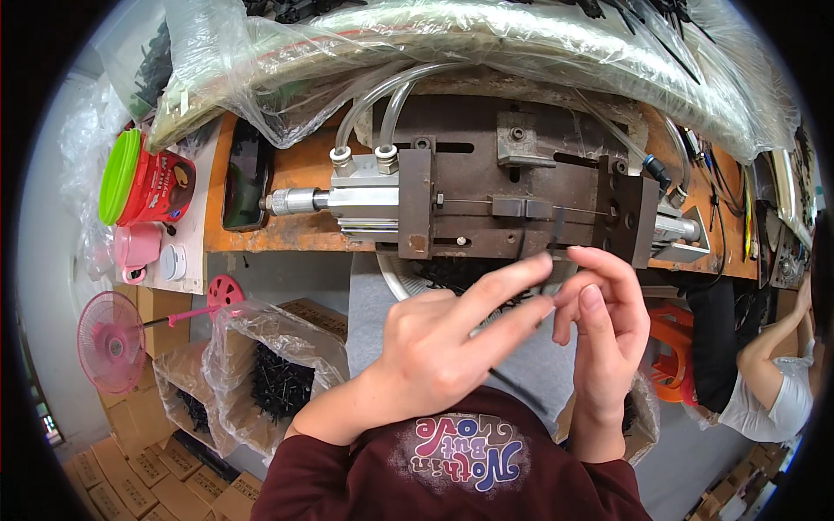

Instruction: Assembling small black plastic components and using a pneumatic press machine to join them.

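My left hand (434,347) reaches in front of the metal fixture, its index and middle fingers stretched toward my right hand. A thin black strip (557,227), blurred, runs up past its fingertips. Another dark length shows below the palm, and its hold is partly hidden. My right hand (608,326) is raised beside it, fingers half curled and apart, close to the left fingertips. Behind them stands the dark metal fixture (469,234), with a small clamp block (521,207) at its middle and a thin rod across it. Pneumatic cylinders (365,204) sit at both ends.
A phone (248,174) lies left on the wooden bench (295,243), near a red tub (161,187) and pink cup (137,246). Below are a pink fan (111,341) and bags of black pieces (282,382). At right are an orange stool (673,356) and another person's arm (769,339).
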